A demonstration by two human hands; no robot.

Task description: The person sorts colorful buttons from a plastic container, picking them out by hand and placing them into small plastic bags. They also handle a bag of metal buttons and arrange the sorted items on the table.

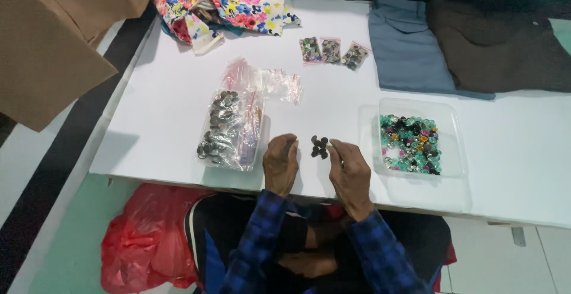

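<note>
A small pile of dark buttons (319,146) is flanked on the white table (511,169) by the left hand (281,164) and right hand (350,172), fingertips pinched as if for sorting, between a bag of buttons (229,130) and a clear tray (419,139).

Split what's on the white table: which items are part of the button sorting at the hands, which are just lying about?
In use:
left hand
right hand
small pile of dark round buttons
clear plastic bag of grey buttons
clear plastic tray of green and mixed buttons

Lying about:
three small zip bags of buttons
floral fabric bundle
folded blue garment
folded brown garment
red plastic bag
</note>
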